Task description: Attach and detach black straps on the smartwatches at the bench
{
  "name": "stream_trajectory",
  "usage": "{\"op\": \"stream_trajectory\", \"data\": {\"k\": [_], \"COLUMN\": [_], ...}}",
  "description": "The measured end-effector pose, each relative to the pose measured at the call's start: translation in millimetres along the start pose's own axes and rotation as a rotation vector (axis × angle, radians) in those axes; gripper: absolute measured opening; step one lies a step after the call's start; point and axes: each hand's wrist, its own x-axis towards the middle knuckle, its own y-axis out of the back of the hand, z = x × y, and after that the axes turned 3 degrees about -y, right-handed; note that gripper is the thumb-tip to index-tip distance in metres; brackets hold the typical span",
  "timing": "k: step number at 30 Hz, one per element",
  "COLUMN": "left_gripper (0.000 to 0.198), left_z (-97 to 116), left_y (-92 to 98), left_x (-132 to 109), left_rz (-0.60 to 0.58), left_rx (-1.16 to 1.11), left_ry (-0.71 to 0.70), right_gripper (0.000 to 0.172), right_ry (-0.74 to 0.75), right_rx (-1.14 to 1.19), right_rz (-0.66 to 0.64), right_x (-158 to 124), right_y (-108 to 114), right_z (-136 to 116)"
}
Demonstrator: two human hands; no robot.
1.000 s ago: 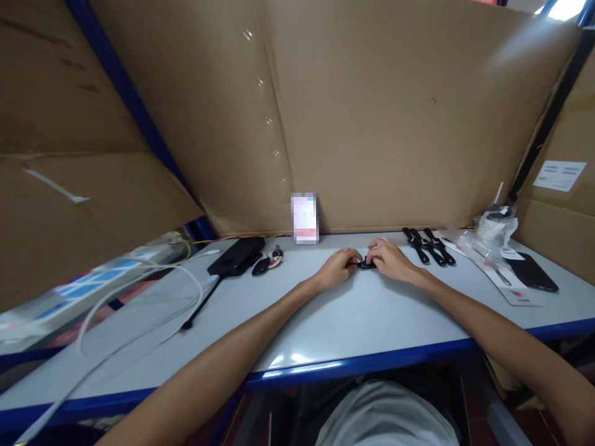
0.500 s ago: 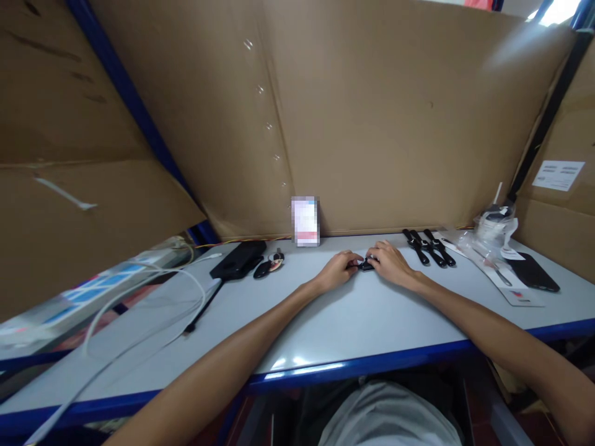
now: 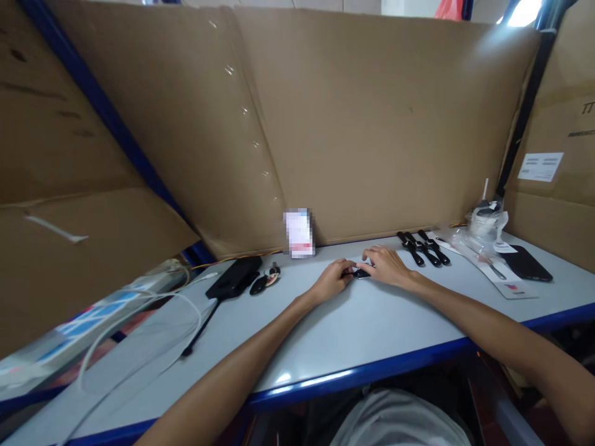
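A small black watch with a shiny face lies low over the tabletop between my hands, partly covered by fingers. My left hand is closed on its left end, with the fingers curled. On the other side, my right hand rests near the watch, the thumb by its edge and the fingers lifted apart from the thumb. Several similar black watches lie in a row to the right of my right hand.
A lit phone leans against the cardboard wall. Left are keys, a black box and white cables. Right are a packaged tool on a card, a dark phone and a plastic-wrapped cup.
My right hand's fingers have lifted and parted from the watch. My left hand keeps its hold. The view has tilted and shifted slightly.
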Motion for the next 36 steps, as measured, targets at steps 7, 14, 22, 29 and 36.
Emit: {"op": "stream_trajectory", "data": {"k": [7, 14, 22, 29, 36], "left_gripper": [0.035, 0.037, 0.037, 0.036, 0.037], "left_z": [1, 0, 3, 4, 3], "left_y": [-0.2, 0.2, 1.6, 2.4, 0.8], "left_x": [-1, -2, -2, -3, -2], "left_rz": [0.009, 0.005, 0.012, -0.008, 0.005], "left_rx": [-0.01, -0.04, -0.023, -0.007, -0.033], "left_ry": [-0.001, 0.011, 0.005, 0.005, 0.022], "right_gripper": [0.018, 0.035, 0.018, 0.021, 0.02], "right_ry": [0.003, 0.006, -0.006, 0.03, 0.042], "right_rx": [-0.043, 0.146, -0.035, 0.039, 0.132], "right_rz": [-0.032, 0.025, -0.023, -0.035, 0.005], "right_x": [0, 1, -1, 0, 5], "right_y": [-11, -5, -12, -13, -10], "right_z": [-10, -3, -10, -5, 1]}}
